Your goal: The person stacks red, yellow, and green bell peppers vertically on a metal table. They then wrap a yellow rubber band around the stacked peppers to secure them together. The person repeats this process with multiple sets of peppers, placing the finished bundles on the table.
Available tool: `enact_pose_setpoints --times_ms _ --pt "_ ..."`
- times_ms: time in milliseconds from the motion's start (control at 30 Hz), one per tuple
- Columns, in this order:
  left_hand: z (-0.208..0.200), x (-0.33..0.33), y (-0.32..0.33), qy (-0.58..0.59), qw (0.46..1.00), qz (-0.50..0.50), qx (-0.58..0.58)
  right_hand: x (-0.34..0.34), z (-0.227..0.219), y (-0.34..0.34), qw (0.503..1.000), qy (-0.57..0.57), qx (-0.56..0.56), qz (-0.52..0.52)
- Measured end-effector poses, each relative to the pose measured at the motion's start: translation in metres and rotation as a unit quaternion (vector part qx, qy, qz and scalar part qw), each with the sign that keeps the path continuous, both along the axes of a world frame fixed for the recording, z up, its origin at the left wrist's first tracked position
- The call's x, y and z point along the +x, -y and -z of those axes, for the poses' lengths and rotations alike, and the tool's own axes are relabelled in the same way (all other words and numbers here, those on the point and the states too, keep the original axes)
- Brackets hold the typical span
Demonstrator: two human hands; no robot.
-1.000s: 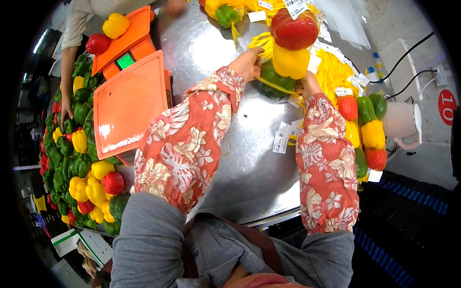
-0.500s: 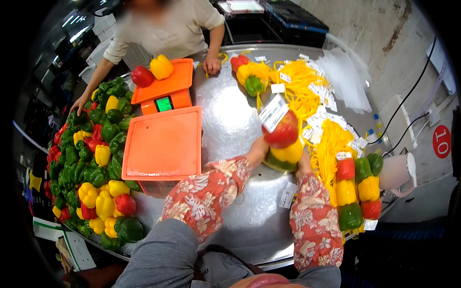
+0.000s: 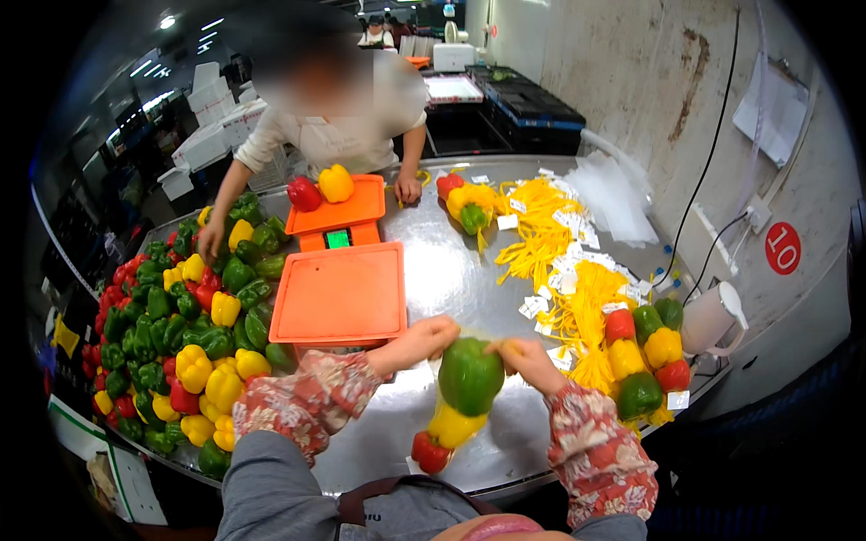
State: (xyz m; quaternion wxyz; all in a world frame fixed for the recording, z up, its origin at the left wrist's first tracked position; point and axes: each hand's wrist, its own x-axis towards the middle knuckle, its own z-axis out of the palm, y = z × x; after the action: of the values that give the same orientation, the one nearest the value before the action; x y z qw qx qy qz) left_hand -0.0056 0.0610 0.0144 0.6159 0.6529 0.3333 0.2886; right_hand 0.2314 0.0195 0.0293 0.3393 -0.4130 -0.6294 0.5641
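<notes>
Head view: I see both hands, left hand (image 3: pixel 422 341) and right hand (image 3: pixel 526 359), pinching the top of a pepper string (image 3: pixel 458 406) above the table (image 3: pixel 451 270), fingers closed on it, long axis hanging down toward me.

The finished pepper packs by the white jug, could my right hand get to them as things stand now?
Probably not at once: the right hand shares the pepper string with the left hand. Nothing lies between it and the packs.

Green, yellow and red pepper bundle (image 3: pixel 458 406) hangs upright, green uppermost.
</notes>
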Motion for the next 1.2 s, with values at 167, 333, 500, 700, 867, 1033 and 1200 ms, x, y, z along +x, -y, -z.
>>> enact_pose_setpoints --times_ms 167,333,500,700,867,1033,1200 --pt "-0.073 -0.04 0.067 -0.034 0.93 0.163 0.328 -0.021 -0.088 0.069 0.886 0.195 0.369 -0.202" --pt "-0.116 -0.063 0.136 -0.092 0.846 0.277 0.446 -0.039 -0.146 0.124 0.771 0.353 0.438 -0.298" --pt "-0.1 -0.058 0.14 -0.019 0.741 0.258 0.62 -0.053 -0.162 0.153 0.787 0.444 0.377 -0.204" --pt "-0.101 -0.078 0.163 -0.017 0.752 0.16 0.64 -0.083 -0.186 0.157 0.822 0.427 0.303 -0.222" --pt "-0.129 -0.09 0.17 -0.01 0.837 0.066 0.543 -0.097 -0.196 0.156 0.783 0.408 0.424 -0.2" --pt "-0.144 -0.092 0.176 -0.028 0.831 0.055 0.552 -0.077 -0.195 0.168 0.78 0.352 0.512 -0.076" --pt "-0.158 -0.098 0.167 -0.076 0.852 0.083 0.511 -0.062 -0.17 0.147 0.778 0.338 0.521 -0.093"
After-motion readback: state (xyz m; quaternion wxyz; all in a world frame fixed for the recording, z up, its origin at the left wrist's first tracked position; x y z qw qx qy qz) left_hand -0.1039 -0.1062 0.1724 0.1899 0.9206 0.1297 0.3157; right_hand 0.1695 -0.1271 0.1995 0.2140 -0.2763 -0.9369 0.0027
